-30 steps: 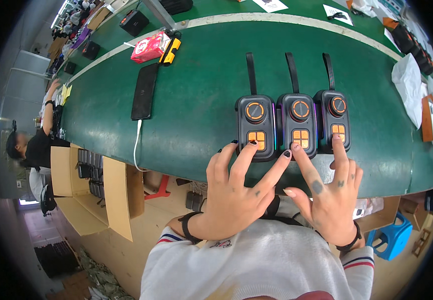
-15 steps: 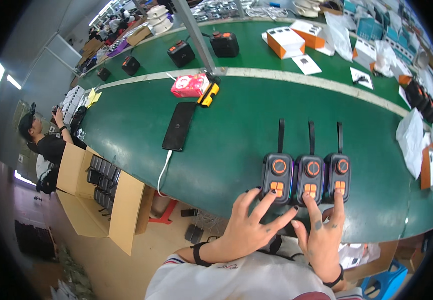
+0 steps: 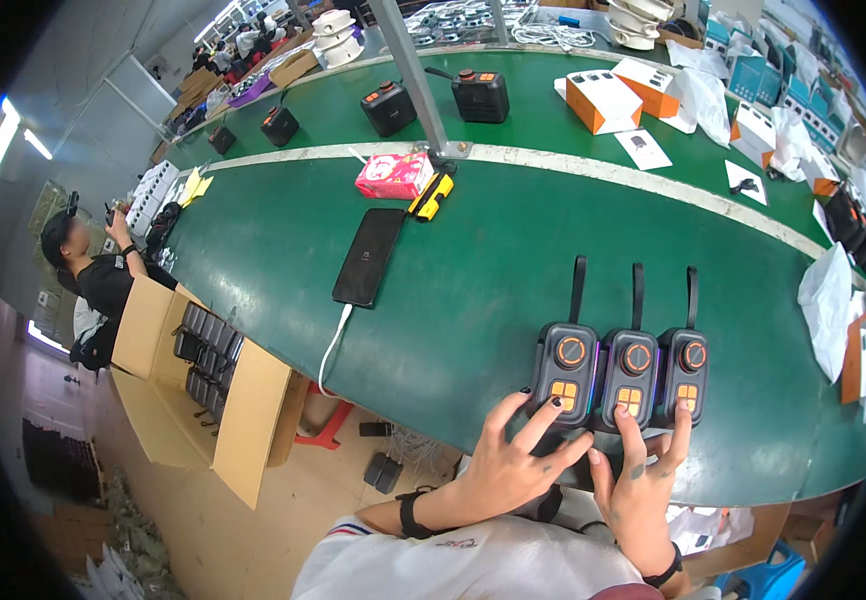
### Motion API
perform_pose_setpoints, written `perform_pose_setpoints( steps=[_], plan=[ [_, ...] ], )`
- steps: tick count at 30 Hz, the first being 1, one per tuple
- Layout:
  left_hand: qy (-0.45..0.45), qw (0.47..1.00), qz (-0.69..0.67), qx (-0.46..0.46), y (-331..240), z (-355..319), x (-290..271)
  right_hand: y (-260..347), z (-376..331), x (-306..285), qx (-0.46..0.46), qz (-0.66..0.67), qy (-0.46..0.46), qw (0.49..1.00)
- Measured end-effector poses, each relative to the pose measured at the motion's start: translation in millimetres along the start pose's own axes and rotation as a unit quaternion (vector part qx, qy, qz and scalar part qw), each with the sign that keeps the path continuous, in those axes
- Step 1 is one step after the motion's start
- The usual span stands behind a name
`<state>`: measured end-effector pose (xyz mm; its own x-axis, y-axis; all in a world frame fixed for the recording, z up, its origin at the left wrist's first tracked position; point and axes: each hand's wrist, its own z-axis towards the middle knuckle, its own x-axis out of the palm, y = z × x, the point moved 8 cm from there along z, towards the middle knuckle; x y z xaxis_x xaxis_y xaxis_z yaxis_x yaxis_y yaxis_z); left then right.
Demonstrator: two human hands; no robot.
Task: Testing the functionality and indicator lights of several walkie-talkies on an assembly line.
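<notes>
Three black handheld devices stand side by side near the table's front edge: the left device (image 3: 569,372), the middle device (image 3: 629,385) and the right device (image 3: 688,374). Each has an orange-ringed knob, a pad of orange buttons and a black strap stretching away from me. My left hand (image 3: 511,468) is spread open, one fingertip at the left device's buttons and another beside its left edge. With fingers extended and nothing held, my right hand (image 3: 643,490) touches the button pads of the middle and right devices. Faint purple light shows along the devices' sides.
Left of the devices lie a black phone-like slab (image 3: 369,258) with a white cable (image 3: 331,350), a pink packet (image 3: 393,176) and a yellow-black tool (image 3: 431,197). An open carton (image 3: 253,415) holds black items; a person (image 3: 103,270) works beyond it. A metal post (image 3: 411,75) rises behind.
The whole view has shifted slightly, so the table and devices appear lower and farther right. My fingers stay at the same devices' button pads.
</notes>
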<state>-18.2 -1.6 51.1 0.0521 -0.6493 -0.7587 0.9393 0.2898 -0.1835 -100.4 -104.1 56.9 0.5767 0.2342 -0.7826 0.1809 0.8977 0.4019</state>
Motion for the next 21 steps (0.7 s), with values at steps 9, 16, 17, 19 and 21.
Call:
perform_pose_setpoints(
  steps=[9,16,17,19,21],
  plan=[
    [0.011,1.0,0.017,-0.009,1,-3,7,-4,0,-4,0.011,-0.06,-0.003,0.998],
    [0.009,1.0,0.02,-0.011,-1,-1,6,-2,3,-7,0.0,-0.066,0.019,0.998],
    [0.008,1.0,0.024,-0.008,-1,-1,7,-1,4,-7,-0.008,-0.062,0.021,0.998],
    [0.007,1.0,0.027,-0.007,0,-1,7,2,7,-8,-0.024,-0.054,0.026,0.998],
    [0.011,1.0,0.02,-0.005,-1,2,7,2,8,-11,-0.029,-0.051,0.021,0.998]
  ],
)
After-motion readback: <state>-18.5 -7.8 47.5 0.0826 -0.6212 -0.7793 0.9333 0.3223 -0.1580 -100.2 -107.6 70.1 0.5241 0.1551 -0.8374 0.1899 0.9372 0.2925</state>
